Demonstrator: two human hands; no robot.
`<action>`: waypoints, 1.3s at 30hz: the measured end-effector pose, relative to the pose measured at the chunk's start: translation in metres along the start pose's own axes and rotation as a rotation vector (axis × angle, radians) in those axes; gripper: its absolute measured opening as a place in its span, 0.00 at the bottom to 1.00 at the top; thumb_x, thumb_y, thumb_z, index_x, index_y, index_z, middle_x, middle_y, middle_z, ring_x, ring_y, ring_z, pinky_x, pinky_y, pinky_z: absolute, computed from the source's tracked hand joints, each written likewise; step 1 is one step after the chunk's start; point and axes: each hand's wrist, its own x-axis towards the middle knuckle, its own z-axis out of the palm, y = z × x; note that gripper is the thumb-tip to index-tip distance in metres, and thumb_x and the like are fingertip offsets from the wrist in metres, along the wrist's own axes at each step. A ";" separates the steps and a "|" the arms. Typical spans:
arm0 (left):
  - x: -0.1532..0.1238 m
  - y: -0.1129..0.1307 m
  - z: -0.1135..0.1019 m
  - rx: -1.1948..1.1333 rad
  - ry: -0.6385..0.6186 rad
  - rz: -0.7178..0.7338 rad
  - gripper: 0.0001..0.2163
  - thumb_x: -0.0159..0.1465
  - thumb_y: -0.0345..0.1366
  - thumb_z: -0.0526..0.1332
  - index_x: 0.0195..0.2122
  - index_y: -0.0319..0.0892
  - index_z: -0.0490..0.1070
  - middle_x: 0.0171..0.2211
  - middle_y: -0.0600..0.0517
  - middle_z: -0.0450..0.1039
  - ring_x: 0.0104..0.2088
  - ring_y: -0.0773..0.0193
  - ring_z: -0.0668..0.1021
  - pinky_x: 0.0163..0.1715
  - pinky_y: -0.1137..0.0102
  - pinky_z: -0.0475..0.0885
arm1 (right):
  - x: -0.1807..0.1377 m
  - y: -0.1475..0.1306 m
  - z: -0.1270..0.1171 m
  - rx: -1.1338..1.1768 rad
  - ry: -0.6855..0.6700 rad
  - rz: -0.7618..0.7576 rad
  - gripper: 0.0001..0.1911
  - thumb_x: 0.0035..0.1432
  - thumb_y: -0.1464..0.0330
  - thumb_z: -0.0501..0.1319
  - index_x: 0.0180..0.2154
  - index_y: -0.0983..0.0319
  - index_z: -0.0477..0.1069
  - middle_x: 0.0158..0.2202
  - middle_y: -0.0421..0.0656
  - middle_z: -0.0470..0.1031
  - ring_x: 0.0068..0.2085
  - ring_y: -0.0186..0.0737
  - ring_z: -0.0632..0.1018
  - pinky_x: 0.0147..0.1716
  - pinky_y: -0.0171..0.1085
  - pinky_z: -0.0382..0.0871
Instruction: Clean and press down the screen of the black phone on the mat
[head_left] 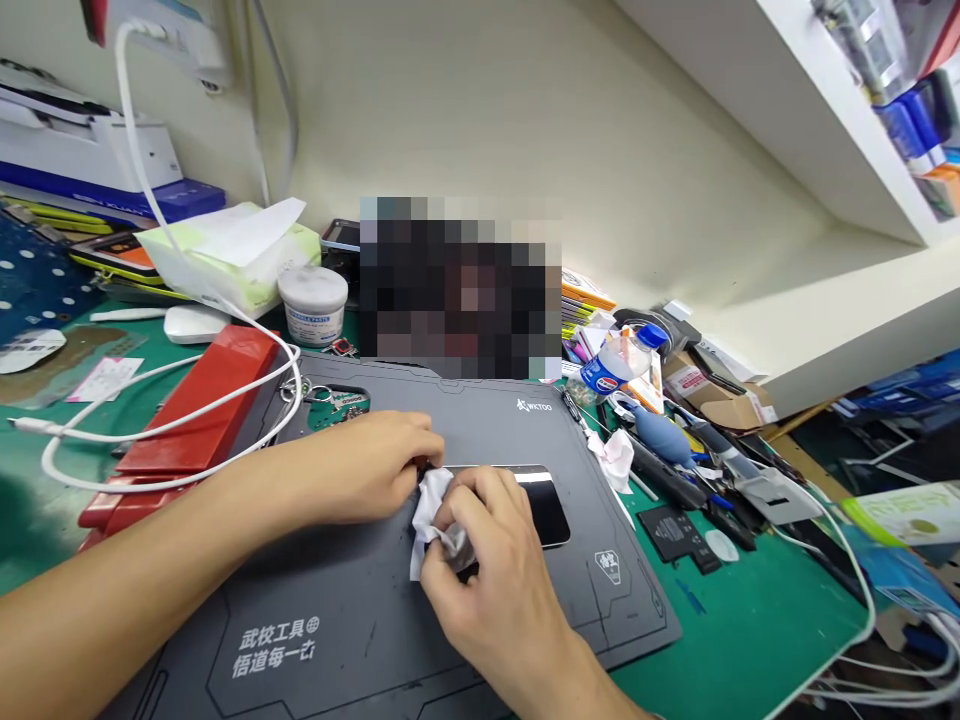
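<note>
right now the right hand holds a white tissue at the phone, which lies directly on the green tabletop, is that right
Not quite: the head view shows the phone on the dark grey mat, not directly on the green tabletop. The right hand does hold the white tissue.

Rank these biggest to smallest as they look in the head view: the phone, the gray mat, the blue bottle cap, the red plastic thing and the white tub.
1. Gray mat
2. Red plastic thing
3. Phone and white tub: unsure, as the right hand hides part of the phone
4. Blue bottle cap
</note>
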 end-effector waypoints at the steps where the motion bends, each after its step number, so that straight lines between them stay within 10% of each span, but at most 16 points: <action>1: 0.000 0.000 0.000 -0.002 -0.004 -0.007 0.14 0.65 0.22 0.56 0.42 0.44 0.80 0.43 0.49 0.79 0.43 0.55 0.83 0.45 0.64 0.75 | 0.000 0.000 0.000 0.000 -0.003 -0.004 0.11 0.55 0.79 0.60 0.35 0.57 0.65 0.38 0.41 0.76 0.40 0.44 0.76 0.39 0.41 0.72; 23: -0.001 0.000 -0.004 0.020 -0.059 -0.020 0.17 0.68 0.24 0.56 0.49 0.45 0.81 0.49 0.48 0.81 0.49 0.54 0.84 0.51 0.63 0.77 | -0.010 -0.002 -0.009 0.058 0.003 -0.078 0.11 0.56 0.80 0.59 0.32 0.58 0.69 0.37 0.43 0.79 0.37 0.43 0.77 0.36 0.40 0.74; 32: -0.003 -0.003 -0.008 -0.007 -0.034 0.009 0.14 0.68 0.26 0.57 0.46 0.44 0.81 0.47 0.49 0.82 0.45 0.55 0.84 0.48 0.63 0.76 | 0.046 0.129 -0.110 -0.056 0.316 -0.079 0.08 0.74 0.69 0.60 0.41 0.53 0.76 0.41 0.46 0.83 0.47 0.54 0.85 0.51 0.56 0.80; 39: -0.008 -0.004 -0.009 -0.070 -0.013 0.020 0.13 0.69 0.31 0.58 0.47 0.46 0.82 0.47 0.50 0.82 0.44 0.57 0.84 0.46 0.65 0.76 | 0.048 0.165 -0.114 -0.075 -0.046 -0.174 0.07 0.68 0.69 0.66 0.43 0.52 0.83 0.43 0.44 0.89 0.45 0.53 0.89 0.46 0.51 0.85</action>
